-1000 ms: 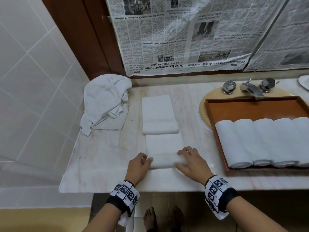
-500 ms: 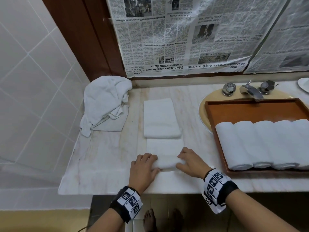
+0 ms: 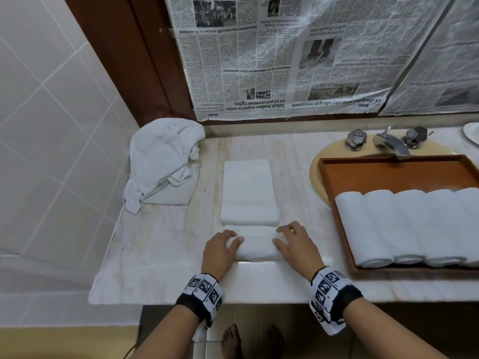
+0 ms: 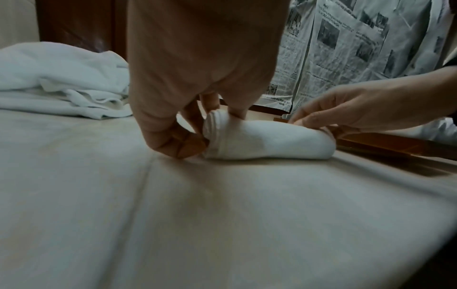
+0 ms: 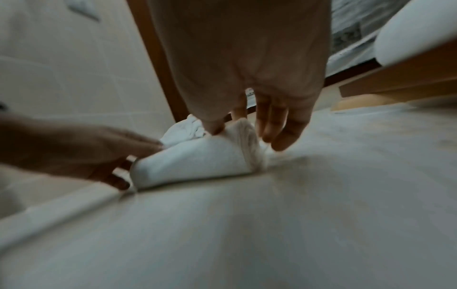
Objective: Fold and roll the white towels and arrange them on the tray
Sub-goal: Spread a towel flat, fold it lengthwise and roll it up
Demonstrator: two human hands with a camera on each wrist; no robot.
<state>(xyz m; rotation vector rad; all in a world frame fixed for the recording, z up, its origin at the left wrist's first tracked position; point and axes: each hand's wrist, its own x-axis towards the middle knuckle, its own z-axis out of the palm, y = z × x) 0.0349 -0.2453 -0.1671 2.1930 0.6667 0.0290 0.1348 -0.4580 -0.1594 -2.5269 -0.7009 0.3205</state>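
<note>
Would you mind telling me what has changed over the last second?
Both hands, left and right, have rolled the towel further away from the counter edge, so the roll is thicker and less flat cloth remains. The folded towel, crumpled pile and tray stayed put.

Rightmost rolled towel (image 3: 470, 224) — edge-cropped
</note>
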